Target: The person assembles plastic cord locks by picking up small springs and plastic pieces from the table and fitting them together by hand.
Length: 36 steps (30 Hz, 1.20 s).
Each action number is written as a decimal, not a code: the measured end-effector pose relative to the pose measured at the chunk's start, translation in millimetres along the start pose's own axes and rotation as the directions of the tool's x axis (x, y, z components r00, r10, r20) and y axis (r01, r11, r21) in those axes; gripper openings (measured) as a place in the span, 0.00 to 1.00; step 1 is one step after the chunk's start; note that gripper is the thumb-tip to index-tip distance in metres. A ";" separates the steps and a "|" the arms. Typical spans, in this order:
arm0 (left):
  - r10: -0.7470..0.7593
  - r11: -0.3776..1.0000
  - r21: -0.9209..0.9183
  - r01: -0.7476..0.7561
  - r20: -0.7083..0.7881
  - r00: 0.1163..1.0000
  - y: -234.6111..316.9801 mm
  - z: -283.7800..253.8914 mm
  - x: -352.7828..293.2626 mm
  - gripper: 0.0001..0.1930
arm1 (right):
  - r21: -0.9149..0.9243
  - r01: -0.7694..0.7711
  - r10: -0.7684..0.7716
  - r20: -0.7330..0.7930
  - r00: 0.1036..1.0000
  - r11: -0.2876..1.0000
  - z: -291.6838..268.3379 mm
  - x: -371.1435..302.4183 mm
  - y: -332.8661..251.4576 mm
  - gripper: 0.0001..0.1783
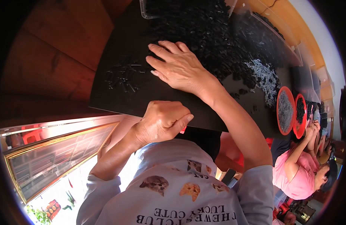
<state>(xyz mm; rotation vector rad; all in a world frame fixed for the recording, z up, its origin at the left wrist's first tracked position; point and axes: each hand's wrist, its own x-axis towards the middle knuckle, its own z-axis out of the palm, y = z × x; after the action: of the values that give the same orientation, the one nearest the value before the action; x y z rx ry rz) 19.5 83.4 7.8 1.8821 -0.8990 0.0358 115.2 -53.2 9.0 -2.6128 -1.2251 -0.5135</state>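
Note:
My right hand (177, 69) reaches across the black table (137, 101), palm down with fingers stretched out. Its fingertips lie at the left edge of a large heap of small black plastic parts (195, 28). My left hand (163, 120) is curled closed at the table's near edge, thumb against the bent fingers; whatever it may hold is hidden. A small red bit shows just below its thumb, and I cannot tell whether the hand holds it. Left of my right hand lies a scatter of thin black pieces (126, 77).
Small silvery metal pieces (264, 78) are spread to the right of the heap. Beyond them stand a red bowl of grey pieces (285, 110) and another red bowl with black parts (300, 116). Clear plastic bins (292, 56) line the far side. A person in pink (298, 170) works at right.

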 end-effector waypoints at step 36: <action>0.012 0.992 0.126 -0.014 0.018 1.000 2.1 9.0 -0.5 0.07 | -0.175 -0.488 0.510 0.117 0.852 0.855 -58.9 -102.5 27.7 0.31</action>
<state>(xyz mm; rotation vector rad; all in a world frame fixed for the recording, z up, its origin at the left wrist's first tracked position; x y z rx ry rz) 14.7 76.1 4.8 1.9960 -0.9395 0.0862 62.7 -162.0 21.2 -2.9819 -0.5011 -0.2986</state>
